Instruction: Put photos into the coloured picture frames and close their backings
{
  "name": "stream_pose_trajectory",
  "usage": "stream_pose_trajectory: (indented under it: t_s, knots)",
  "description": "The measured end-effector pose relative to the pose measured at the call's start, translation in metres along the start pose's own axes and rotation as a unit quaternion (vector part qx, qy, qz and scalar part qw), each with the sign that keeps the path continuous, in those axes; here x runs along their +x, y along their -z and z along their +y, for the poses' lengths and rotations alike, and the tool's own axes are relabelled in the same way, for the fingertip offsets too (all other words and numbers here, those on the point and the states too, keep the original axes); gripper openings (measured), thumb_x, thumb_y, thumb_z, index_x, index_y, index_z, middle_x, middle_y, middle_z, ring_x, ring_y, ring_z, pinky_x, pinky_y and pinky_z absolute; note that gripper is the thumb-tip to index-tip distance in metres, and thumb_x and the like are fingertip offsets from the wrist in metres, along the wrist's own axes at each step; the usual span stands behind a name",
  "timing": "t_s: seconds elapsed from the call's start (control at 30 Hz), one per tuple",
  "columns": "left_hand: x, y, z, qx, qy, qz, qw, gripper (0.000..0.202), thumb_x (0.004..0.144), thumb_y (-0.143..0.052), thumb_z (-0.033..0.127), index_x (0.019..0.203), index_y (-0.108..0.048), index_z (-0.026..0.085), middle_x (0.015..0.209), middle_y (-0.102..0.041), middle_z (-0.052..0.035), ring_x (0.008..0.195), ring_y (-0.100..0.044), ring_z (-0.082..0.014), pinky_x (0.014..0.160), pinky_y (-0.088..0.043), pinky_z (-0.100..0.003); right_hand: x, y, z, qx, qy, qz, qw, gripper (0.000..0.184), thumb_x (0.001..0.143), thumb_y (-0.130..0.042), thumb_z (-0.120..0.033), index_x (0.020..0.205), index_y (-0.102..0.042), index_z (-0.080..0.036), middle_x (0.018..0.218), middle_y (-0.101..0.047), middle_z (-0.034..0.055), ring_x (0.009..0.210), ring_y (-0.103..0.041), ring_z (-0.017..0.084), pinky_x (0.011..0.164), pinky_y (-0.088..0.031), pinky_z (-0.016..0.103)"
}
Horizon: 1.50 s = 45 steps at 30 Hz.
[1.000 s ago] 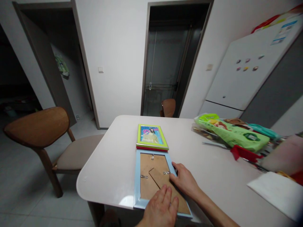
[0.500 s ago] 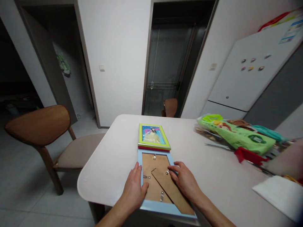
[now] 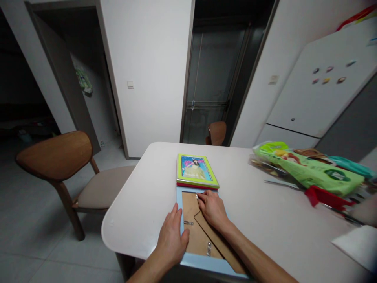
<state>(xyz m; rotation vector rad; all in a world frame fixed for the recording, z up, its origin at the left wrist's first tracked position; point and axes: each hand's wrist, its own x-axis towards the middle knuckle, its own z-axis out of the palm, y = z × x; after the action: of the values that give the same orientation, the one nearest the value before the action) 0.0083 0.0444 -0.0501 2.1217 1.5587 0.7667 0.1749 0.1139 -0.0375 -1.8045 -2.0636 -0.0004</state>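
A light blue picture frame (image 3: 203,264) lies face down on the table, its brown backing board (image 3: 200,236) showing. Across the board slants a brown support leg (image 3: 216,243). My left hand (image 3: 173,236) lies along the frame's left side, fingers stretched out and thumb over the board. At the top edge, my right hand (image 3: 213,208) has its fingertips pinched on a small metal clip (image 3: 197,196). Other clips are a left clip (image 3: 188,223) and a bottom clip (image 3: 209,249); the right side is hidden behind my right hand and arm.
Beyond the blue frame, a lime green frame with a picture (image 3: 196,169) rests on something red. At the right of the white table (image 3: 141,204) lie a green package (image 3: 318,169), a red object (image 3: 326,196) and white paper (image 3: 356,243). A wooden chair (image 3: 59,157) stands left.
My right hand has moved from the frame's right side up to the clip at its top edge. My left hand stays at the left side. The view has shifted slightly.
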Motion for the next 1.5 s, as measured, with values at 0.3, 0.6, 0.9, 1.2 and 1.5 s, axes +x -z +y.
stream_pose_trajectory:
  t_s: [0.3, 0.6, 0.9, 1.2, 1.5]
  knots:
    - [0.0, -0.003, -0.002, 0.014, 0.002, 0.0, 1.0, 0.053, 0.071, -0.041, 0.021, 0.121, -0.037, 0.005, 0.133, -0.027, -0.013, 0.12, -0.027, -0.0212, 0.1, -0.022, -0.032, -0.011, 0.007, -0.005, 0.023, 0.012, -0.017, 1.0, 0.033, 0.074, -0.044, -0.026, 0.104, -0.056, -0.02, 0.096, -0.056, 0.0085, 0.087, -0.046, 0.021, 0.071, -0.033, 0.029]
    - [0.0, -0.005, -0.004, 0.006, -0.007, 0.014, 1.0, 0.05, 0.072, -0.04, 0.019, 0.12, -0.039, 0.007, 0.133, -0.029, -0.0111, 0.12, -0.028, -0.0204, 0.1, -0.022, -0.031, -0.043, 0.017, -0.036, 0.113, 0.086, -0.06, 0.988, 0.018, 0.071, -0.051, -0.034, 0.076, -0.064, -0.022, 0.083, -0.056, 0.0043, 0.085, -0.046, 0.019, 0.073, -0.033, 0.029]
    - [0.0, -0.002, 0.001, 0.02, 0.001, 0.0, 1.0, 0.051, 0.071, -0.039, 0.017, 0.121, -0.037, 0.006, 0.133, -0.027, -0.0121, 0.121, -0.027, -0.0203, 0.1, -0.02, -0.031, -0.041, 0.01, -0.042, 0.074, 0.051, -0.017, 0.996, 0.012, 0.071, -0.05, -0.025, 0.071, -0.061, -0.019, 0.08, -0.058, 0.0047, 0.082, -0.046, 0.018, 0.071, -0.032, 0.027]
    - [-0.001, 0.002, 0.006, 0.03, 0.014, -0.014, 0.999, 0.052, 0.07, -0.04, 0.017, 0.121, -0.037, 0.004, 0.133, -0.027, -0.0137, 0.121, -0.027, -0.0209, 0.1, -0.02, -0.031, 0.0, -0.001, -0.008, 0.043, -0.02, -0.002, 0.999, 0.027, 0.077, -0.04, -0.027, 0.088, -0.063, -0.017, 0.086, -0.056, 0.0096, 0.082, -0.047, 0.02, 0.071, -0.034, 0.029]
    - [-0.002, 0.0, 0.003, 0.019, 0.01, -0.002, 1.0, 0.052, 0.071, -0.039, 0.019, 0.121, -0.037, 0.005, 0.133, -0.027, -0.0113, 0.121, -0.027, -0.02, 0.1, -0.02, -0.029, -0.023, 0.027, -0.006, 0.092, 0.07, -0.07, 0.991, 0.033, 0.072, -0.046, -0.023, 0.102, -0.057, -0.02, 0.103, -0.053, 0.0073, 0.096, -0.045, 0.018, 0.084, -0.033, 0.028]
